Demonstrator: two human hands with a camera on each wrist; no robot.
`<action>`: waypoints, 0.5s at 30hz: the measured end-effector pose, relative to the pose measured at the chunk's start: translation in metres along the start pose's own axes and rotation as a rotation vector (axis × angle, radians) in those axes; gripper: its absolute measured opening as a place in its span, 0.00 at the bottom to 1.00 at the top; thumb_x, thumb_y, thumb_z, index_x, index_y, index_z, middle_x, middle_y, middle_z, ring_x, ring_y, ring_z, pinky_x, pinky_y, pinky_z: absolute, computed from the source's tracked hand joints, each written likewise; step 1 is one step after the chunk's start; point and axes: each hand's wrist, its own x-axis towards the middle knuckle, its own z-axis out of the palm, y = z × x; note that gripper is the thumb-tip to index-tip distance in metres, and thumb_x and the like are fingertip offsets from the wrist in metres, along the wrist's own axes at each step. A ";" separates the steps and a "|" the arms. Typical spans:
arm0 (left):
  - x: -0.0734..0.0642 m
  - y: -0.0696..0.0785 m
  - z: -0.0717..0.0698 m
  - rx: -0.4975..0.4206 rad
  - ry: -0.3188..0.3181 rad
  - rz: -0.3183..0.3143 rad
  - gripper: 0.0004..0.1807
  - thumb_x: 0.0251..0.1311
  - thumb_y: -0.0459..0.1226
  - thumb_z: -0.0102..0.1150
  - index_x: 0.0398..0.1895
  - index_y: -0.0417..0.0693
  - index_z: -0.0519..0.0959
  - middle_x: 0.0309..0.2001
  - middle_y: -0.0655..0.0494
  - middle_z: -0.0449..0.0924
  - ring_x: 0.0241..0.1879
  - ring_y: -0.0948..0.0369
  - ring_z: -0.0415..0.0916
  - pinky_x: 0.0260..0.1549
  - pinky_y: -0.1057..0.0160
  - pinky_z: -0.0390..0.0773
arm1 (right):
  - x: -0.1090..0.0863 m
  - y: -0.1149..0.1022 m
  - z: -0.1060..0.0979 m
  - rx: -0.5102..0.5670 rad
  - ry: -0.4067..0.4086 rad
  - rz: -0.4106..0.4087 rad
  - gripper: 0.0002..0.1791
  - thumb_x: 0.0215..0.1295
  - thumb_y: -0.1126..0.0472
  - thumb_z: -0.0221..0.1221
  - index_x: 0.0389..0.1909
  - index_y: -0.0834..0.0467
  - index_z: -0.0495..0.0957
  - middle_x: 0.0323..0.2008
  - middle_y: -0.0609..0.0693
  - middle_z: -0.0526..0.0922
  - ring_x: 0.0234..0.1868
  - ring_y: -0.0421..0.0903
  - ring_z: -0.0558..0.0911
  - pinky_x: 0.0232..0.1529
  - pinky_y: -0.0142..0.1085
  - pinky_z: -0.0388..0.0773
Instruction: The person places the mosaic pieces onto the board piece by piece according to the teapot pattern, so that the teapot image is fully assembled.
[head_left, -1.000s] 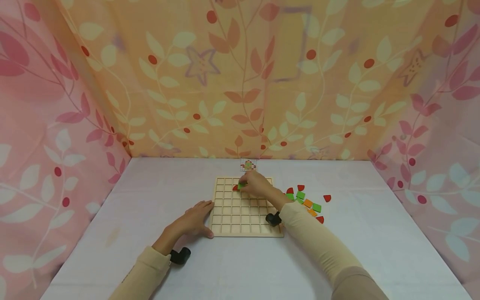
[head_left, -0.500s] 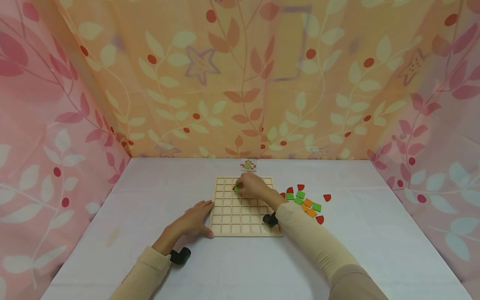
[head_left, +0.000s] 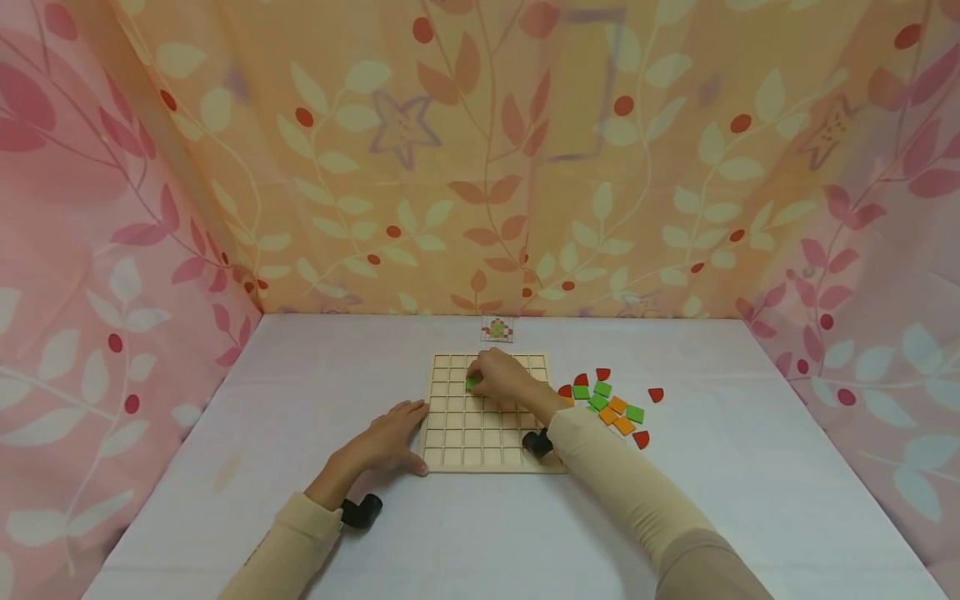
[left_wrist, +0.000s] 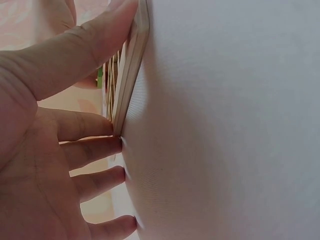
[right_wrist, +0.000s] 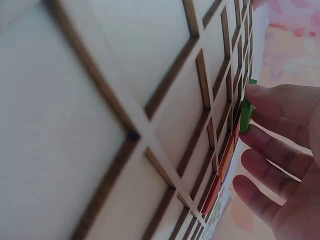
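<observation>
A wooden grid board (head_left: pixel 453 437) lies on the white-covered table. Over its upper middle part, my right hand (head_left: pixel 504 375) pinches a green square tile (head_left: pixel 471 383) between thumb and fingers. In the right wrist view, the green tile (right_wrist: pixel 246 117) stands tilted at the grid, and a red piece (right_wrist: pixel 211 195) and an orange piece (right_wrist: pixel 226 161) sit in cells beyond it. My left hand (head_left: pixel 387 436) rests at the board's left edge with fingers extended. In the left wrist view, its thumb (left_wrist: pixel 95 47) and forefinger touch the board's side (left_wrist: pixel 131 75).
Right of the board lie loose pieces: several green squares (head_left: pixel 635 414), orange squares (head_left: pixel 624 426) and red rounded wedges (head_left: pixel 656 395). A small pattern card (head_left: pixel 497 328) lies behind the board. Floral cloth walls (head_left: pixel 480 167) close off the back and both sides.
My right hand has moved slightly left, and the green tile has shifted left and a little toward me over the grid. The left hand stays at the board's edge.
</observation>
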 end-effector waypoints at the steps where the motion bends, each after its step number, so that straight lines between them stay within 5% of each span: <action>1: 0.000 0.000 0.000 0.001 0.001 0.000 0.55 0.42 0.44 0.78 0.73 0.39 0.58 0.75 0.43 0.56 0.76 0.43 0.48 0.70 0.38 0.54 | 0.000 0.000 0.000 0.000 -0.001 -0.001 0.09 0.60 0.61 0.65 0.41 0.55 0.86 0.37 0.49 0.83 0.41 0.45 0.75 0.42 0.39 0.74; 15: 0.001 -0.001 -0.001 0.006 -0.006 -0.006 0.56 0.42 0.44 0.78 0.74 0.39 0.58 0.75 0.42 0.55 0.76 0.43 0.47 0.70 0.38 0.53 | -0.001 0.002 0.001 -0.001 -0.020 -0.010 0.10 0.62 0.61 0.64 0.44 0.54 0.86 0.43 0.51 0.83 0.45 0.48 0.77 0.47 0.42 0.77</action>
